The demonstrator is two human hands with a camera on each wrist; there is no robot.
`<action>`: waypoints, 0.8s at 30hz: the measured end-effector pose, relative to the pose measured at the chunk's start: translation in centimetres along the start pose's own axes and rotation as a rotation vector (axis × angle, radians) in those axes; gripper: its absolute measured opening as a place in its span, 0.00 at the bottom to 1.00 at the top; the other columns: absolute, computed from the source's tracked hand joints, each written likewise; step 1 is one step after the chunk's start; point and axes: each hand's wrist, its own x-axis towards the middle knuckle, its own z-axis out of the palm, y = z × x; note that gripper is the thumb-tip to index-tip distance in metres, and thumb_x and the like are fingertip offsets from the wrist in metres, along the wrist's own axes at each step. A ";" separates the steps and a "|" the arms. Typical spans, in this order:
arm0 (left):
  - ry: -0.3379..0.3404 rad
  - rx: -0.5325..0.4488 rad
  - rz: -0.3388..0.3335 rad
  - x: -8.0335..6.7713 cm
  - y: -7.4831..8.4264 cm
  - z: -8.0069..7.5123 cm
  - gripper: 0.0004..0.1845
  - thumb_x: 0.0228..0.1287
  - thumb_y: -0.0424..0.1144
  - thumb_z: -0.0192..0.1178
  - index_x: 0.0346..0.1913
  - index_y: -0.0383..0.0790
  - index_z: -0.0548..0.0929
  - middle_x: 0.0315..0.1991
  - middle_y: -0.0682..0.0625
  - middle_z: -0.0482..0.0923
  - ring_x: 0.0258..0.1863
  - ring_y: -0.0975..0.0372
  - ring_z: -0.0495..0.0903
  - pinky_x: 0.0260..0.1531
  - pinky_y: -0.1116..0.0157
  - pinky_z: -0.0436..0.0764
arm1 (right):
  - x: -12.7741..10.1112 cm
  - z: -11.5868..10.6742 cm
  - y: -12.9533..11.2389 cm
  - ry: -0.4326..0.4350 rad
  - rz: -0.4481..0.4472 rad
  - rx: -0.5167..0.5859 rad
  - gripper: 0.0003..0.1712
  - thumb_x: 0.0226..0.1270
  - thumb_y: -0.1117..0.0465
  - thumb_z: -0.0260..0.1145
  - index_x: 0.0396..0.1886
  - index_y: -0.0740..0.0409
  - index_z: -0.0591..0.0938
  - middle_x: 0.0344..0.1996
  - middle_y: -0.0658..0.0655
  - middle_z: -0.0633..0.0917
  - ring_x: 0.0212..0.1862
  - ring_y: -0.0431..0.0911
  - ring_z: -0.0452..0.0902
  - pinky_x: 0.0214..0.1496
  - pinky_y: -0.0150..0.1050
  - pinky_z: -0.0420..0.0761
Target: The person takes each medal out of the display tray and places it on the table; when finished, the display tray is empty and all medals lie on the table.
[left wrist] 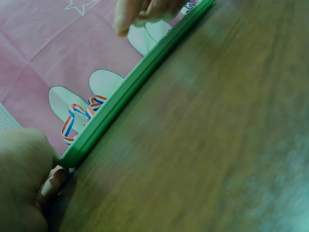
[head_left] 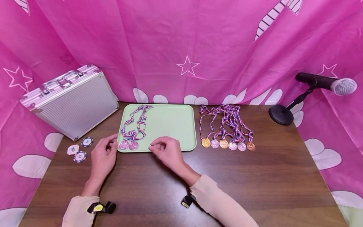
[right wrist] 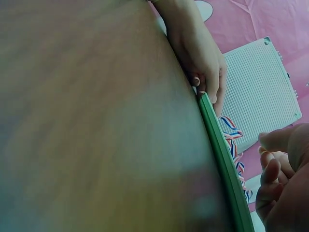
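A light green tray (head_left: 170, 126) lies on the wooden table. My left hand (head_left: 104, 154) grips its front left corner; in the left wrist view the thumb side is over the rim and fingertips show below it. Two silver-looking medals (head_left: 133, 145) with red, white and blue ribbons (head_left: 141, 121) lie in the tray's left part, their ribbons stretching towards the back. Over the tray's front edge, right of these medals, hovers my right hand (head_left: 167, 151). Its fingers are loosely bent, the thumb and forefinger tips near each other, with nothing between them in the right wrist view.
Right of the tray lie several gold, silver and bronze medals (head_left: 223, 144) in a row, ribbons bunched behind. A silver metal case (head_left: 76, 107) stands back left, with three poker chips (head_left: 80, 156) before it. A microphone on a stand (head_left: 280, 115) is at back right. Pink cloth (head_left: 158, 47) hangs behind.
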 end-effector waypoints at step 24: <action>-0.012 -0.002 -0.001 0.0 0.3 -0.2 0.16 0.80 0.32 0.61 0.64 0.37 0.90 0.46 0.42 0.85 0.37 0.67 0.72 0.37 0.71 0.67 | 4.4 6.3 -1.1 -0.091 0.004 -0.496 0.16 0.59 0.44 0.88 0.33 0.47 0.94 0.23 0.42 0.84 0.30 0.35 0.79 0.36 0.29 0.75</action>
